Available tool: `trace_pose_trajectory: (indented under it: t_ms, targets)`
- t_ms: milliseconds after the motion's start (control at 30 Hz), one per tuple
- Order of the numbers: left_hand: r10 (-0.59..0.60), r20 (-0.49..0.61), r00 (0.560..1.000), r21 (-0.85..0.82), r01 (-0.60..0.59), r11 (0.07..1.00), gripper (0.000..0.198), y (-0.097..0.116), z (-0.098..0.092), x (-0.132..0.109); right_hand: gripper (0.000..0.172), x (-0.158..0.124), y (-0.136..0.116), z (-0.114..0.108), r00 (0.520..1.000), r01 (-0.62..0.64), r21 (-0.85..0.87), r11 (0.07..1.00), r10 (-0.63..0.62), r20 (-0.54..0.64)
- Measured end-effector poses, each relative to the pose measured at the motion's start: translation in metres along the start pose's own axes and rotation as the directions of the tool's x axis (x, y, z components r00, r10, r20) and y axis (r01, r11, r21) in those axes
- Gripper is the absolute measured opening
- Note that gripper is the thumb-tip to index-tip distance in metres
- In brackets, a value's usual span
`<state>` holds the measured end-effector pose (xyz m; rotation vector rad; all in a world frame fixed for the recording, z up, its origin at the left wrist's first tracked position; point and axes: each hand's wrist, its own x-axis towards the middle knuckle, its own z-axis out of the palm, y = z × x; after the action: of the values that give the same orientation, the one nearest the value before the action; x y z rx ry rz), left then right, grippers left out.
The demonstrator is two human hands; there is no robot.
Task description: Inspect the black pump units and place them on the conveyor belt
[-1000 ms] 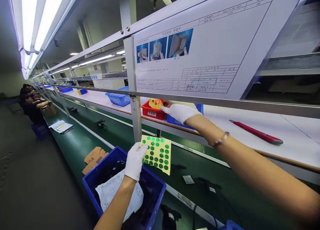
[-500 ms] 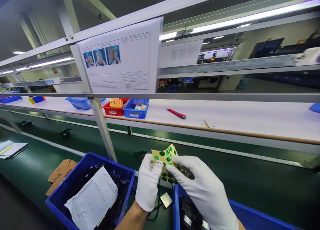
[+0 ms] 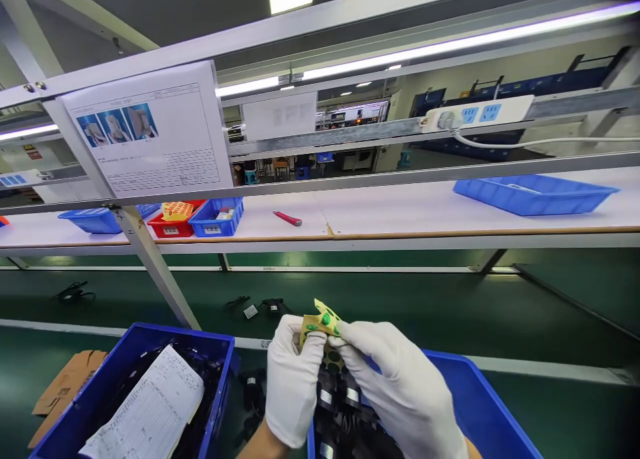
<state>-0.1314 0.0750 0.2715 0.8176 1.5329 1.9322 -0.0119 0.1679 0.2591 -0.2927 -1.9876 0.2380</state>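
Note:
A yellow sheet of round green stickers (image 3: 324,320) is held up between my two white-gloved hands, bent and curled at its top. My left hand (image 3: 294,382) pinches its left side between thumb and fingers. On the right edge, the thumb and forefinger of my right hand (image 3: 403,386) are closed; whether a single sticker is between them is hidden. Below the hands, a blue bin (image 3: 480,396) holds several black power adapters (image 3: 345,412) with white labels. More black adapters (image 3: 253,389) lie on the bench left of that bin.
At left, another blue bin (image 3: 220,379) carries dark parts and a handwritten sheet (image 3: 150,406), beside flat cardboard (image 3: 70,386). Red (image 3: 170,228) and blue trays (image 3: 217,219), a red cutter (image 3: 287,218) and a large blue tray (image 3: 535,196) occupy the shelf. A metal post (image 3: 155,266) stands left.
The view has swung right, bringing the power strip and large blue tray into sight. The sticker sheet is now folded over more, and both hands remain on it.

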Motion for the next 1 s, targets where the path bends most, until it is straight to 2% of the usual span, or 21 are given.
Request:
trace_pose_trajectory:
  t_ms: [100, 167, 300, 433, 533, 667, 833, 1000]
  targets:
    - [-0.018, -0.018, 1.000, 0.036, 0.018, 0.999, 0.035, 0.003, 0.014, -0.004, 0.046, -0.013, 0.003, -0.007, 0.999, 0.021, -0.065, 0.998, -0.024, -0.043]
    - [-0.046, -0.011, 0.999, 0.044, 0.046, 0.998, 0.035, 0.003, 0.022, -0.005, 0.056, -0.020, 0.006, -0.010, 0.995, 0.051, -0.148, 0.988, -0.062, -0.073]
    - [-0.063, 0.014, 0.998, 0.047, 0.062, 0.997, 0.033, -0.001, 0.038, -0.003, 0.063, -0.028, 0.013, -0.019, 0.985, 0.055, -0.330, 0.942, -0.106, -0.137]
    - [-0.089, 0.065, 0.994, 0.016, 0.089, 0.996, 0.032, -0.005, 0.052, 0.001, 0.066, -0.037, 0.018, -0.027, 0.986, 0.052, -0.419, 0.906, -0.113, -0.123]
    - [-0.097, 0.098, 0.990, 0.013, 0.096, 0.995, 0.034, -0.006, 0.062, 0.003, 0.058, -0.041, 0.019, -0.031, 0.987, 0.019, -0.445, 0.895, -0.089, -0.136]
    - [-0.084, 0.146, 0.986, 0.016, 0.082, 0.996, 0.036, -0.007, 0.072, 0.002, 0.038, -0.041, 0.020, -0.037, 0.963, -0.122, -0.403, 0.907, 0.010, -0.269]
    - [-0.110, 0.234, 0.966, 0.090, 0.091, 0.992, 0.044, -0.016, 0.076, 0.005, 0.031, -0.039, 0.023, -0.054, 0.983, -0.063, -0.391, 0.918, -0.010, -0.182]
    - [-0.084, 0.309, 0.947, 0.167, 0.033, 0.985, 0.053, -0.034, 0.086, 0.010, 0.014, -0.039, 0.022, -0.075, 0.953, -0.255, -0.218, 0.942, 0.208, -0.219]
